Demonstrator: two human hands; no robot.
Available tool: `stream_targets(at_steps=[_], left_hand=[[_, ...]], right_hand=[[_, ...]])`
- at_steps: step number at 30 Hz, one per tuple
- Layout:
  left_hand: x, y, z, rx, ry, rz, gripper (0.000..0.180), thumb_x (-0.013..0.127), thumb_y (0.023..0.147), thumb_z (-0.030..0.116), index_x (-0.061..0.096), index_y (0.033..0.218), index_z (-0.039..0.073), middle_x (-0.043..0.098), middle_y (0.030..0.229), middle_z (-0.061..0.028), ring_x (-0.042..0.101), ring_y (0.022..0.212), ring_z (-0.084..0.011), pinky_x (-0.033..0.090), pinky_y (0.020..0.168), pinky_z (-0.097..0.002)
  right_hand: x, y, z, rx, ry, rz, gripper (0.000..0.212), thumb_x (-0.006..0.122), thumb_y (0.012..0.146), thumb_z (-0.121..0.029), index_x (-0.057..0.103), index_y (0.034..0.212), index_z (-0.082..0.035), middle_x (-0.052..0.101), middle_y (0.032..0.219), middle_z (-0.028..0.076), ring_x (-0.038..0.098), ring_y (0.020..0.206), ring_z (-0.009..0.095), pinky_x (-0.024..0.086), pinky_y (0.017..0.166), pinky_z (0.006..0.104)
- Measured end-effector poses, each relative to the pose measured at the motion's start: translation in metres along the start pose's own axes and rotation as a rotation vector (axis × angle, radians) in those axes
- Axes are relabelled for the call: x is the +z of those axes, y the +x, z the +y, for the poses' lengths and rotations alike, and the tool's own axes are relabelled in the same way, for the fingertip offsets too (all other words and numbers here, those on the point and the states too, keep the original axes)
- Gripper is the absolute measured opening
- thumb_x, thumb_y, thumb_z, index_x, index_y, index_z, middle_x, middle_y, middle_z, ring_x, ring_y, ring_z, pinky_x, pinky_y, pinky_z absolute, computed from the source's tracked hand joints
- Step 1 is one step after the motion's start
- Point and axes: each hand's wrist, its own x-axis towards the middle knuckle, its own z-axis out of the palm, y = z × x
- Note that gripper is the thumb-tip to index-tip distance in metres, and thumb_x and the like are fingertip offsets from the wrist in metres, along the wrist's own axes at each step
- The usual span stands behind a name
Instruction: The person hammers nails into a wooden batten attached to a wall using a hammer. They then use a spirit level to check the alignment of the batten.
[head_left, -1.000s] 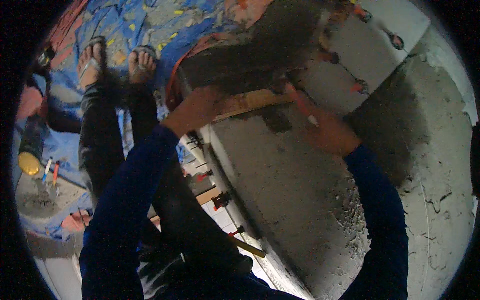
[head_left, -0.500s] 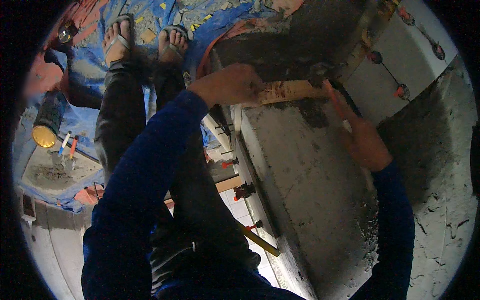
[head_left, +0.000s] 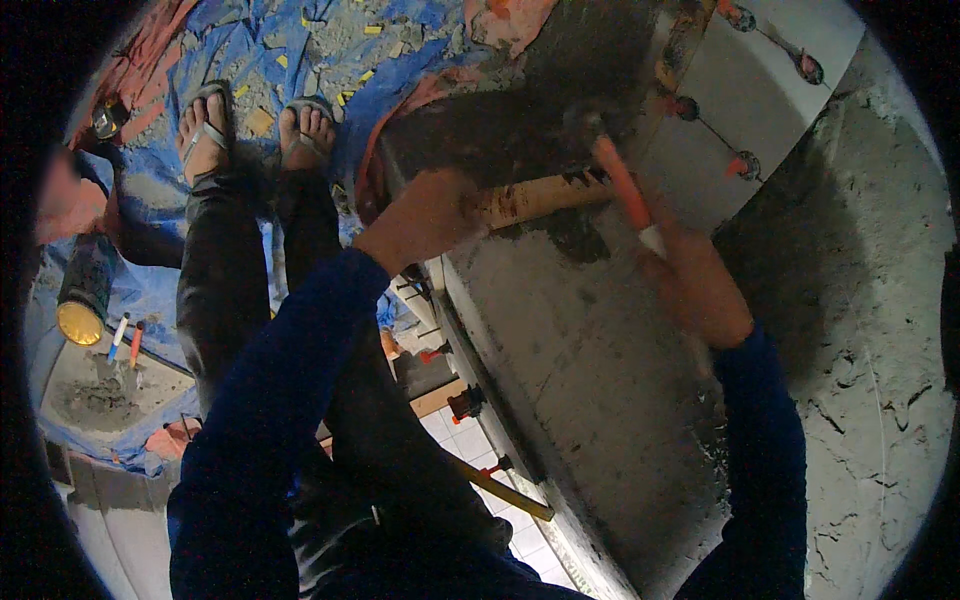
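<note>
My right hand point(head_left: 705, 285), blurred by motion, is closed around the orange and pale handle of a hammer point(head_left: 622, 185). The dark hammer head is smeared and hangs just beyond the right part of a wooden board point(head_left: 545, 200). That board lies across the far end of a grey, cement-coated ledge point(head_left: 590, 340). At the board's left end is my left hand point(head_left: 425, 215), its fingers curled and seemingly gripping it, though blur hides the fingertips. A dark damp patch point(head_left: 580, 238) marks the ledge just on the near side of the board.
A large pale tile point(head_left: 755, 100) with suction cups and cords stands at the upper right, beside a rough cement wall point(head_left: 870, 400). Clamps point(head_left: 465, 405) line the ledge's left edge. Blue sheeting point(head_left: 235, 60) with rubble, a dark cylinder point(head_left: 82, 290) and markers point(head_left: 118, 338) lie left.
The whole view has shifted, so most things sit further left and lower. The hammer head is now further from the board. My left hand stays at the board's left end.
</note>
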Motion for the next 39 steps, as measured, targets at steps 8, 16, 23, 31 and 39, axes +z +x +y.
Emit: stream_targets(at_steps=[8,16,23,31,39], left_hand=[[0.004,0.002,-0.001,-0.065,-0.048,-0.030,0.027,0.077,0.083,0.023,0.077,0.100,0.002,0.073,0.092,-0.0245,0.072,0.090,-0.0431,0.057,0.084,-0.0499],[0.007,0.005,0.000,-0.097,0.039,-0.044,0.026,0.074,0.085,0.022,0.076,0.096,-0.001,0.072,0.092,-0.0269,0.072,0.091,-0.0439,0.057,0.084,-0.0512],[0.007,0.007,0.004,-0.049,0.054,-0.066,0.023,0.072,0.085,0.022,0.078,0.096,0.002,0.072,0.090,-0.0264,0.073,0.088,-0.0413,0.059,0.083,-0.0498],[0.008,0.008,-0.006,0.011,0.065,-0.099,0.024,0.080,0.082,0.025,0.079,0.091,0.003,0.073,0.090,-0.0254,0.073,0.087,-0.0402,0.059,0.082,-0.0484],[0.004,0.006,-0.001,0.016,0.053,-0.082,0.025,0.080,0.081,0.026,0.078,0.087,0.002,0.072,0.085,-0.0242,0.073,0.082,-0.0411,0.059,0.078,-0.0492]], right_hand=[[-0.046,0.005,-0.055,-0.068,0.090,0.324,0.053,0.064,0.100,-0.023,0.048,0.144,0.002,0.067,0.113,0.023,0.067,0.102,0.026,0.050,0.089,0.0406],[-0.007,0.029,-0.009,-0.314,-0.301,0.176,0.039,0.062,0.098,-0.018,0.057,0.130,0.004,0.066,0.108,0.025,0.066,0.097,0.038,0.053,0.084,0.0468],[-0.062,0.014,-0.061,-0.059,0.157,0.327,0.038,0.059,0.099,-0.013,0.053,0.133,0.001,0.065,0.101,0.024,0.067,0.093,0.038,0.054,0.080,0.0519],[-0.020,0.024,-0.027,-0.251,-0.197,0.172,0.034,0.059,0.098,-0.011,0.054,0.130,0.000,0.067,0.098,0.017,0.068,0.086,0.036,0.054,0.073,0.0497],[-0.057,0.006,-0.052,0.026,0.232,0.442,0.038,0.060,0.098,-0.013,0.053,0.134,0.000,0.067,0.106,0.021,0.067,0.094,0.041,0.055,0.080,0.0506]])
